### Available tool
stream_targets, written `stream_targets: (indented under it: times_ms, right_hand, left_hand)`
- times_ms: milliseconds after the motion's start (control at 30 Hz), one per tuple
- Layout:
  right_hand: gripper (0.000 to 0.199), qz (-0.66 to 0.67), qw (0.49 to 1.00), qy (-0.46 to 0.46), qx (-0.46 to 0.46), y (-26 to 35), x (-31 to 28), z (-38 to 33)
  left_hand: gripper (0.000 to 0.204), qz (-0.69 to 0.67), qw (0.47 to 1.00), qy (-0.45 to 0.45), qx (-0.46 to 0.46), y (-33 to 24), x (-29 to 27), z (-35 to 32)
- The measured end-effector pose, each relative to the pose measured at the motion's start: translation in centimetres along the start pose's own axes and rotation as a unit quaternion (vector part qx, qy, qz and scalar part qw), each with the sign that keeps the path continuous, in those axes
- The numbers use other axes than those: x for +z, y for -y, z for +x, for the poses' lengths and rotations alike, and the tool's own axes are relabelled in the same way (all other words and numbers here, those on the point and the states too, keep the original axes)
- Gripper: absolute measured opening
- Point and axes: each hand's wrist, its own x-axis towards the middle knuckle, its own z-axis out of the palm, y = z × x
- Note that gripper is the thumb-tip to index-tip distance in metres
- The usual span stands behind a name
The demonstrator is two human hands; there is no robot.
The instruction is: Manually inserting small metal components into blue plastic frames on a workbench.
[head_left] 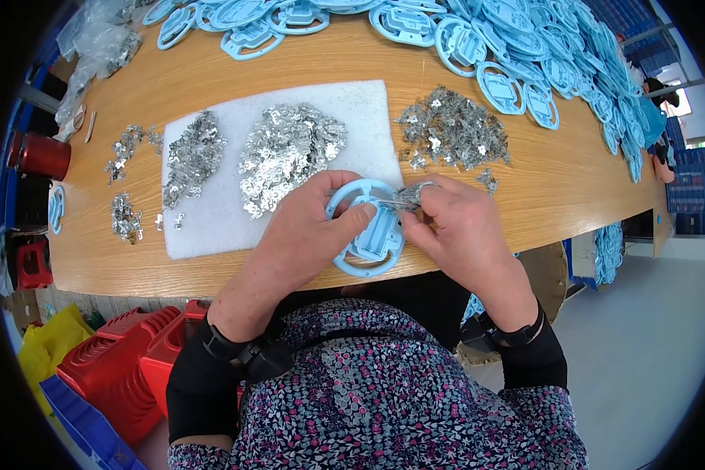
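A light-blue plastic part, ring-shaped like a small steering wheel with a moulded middle, is tilted up at the table's front edge. My left hand grips its left rim, the thumb pressed on its upper middle. My right hand is closed on a bunch of small silvery metal pieces; a thin end reaches the upper part of the blue ring. Exactly what the fingertips pinch is partly hidden. Just beyond my left hand, a big heap of flat silvery metal clips lies on a white foam sheet.
More metal clips are piled right of the foam, and smaller clusters lie left. Many blue plastic parts are heaped along the far right. A clear plastic bag lies far left. Red plastic stools stand below the table, left.
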Motion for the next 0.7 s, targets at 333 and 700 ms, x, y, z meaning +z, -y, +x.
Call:
stream_targets:
  times_ms: [333, 700]
  right_hand:
    - [0.018, -0.029, 0.999, 0.015, -0.021, -0.1, -0.3, -0.8]
    - [0.023, 0.036, 0.998, 0.024, 0.043, -0.4, -0.7, -2.0]
  left_hand:
    - [0.04, 0.001, 1.0, 0.003, 0.009, 0.3, -0.1, 0.2]
    - [0.041, -0.032, 0.999, 0.019, 0.006, 0.4, -0.2, 0.2]
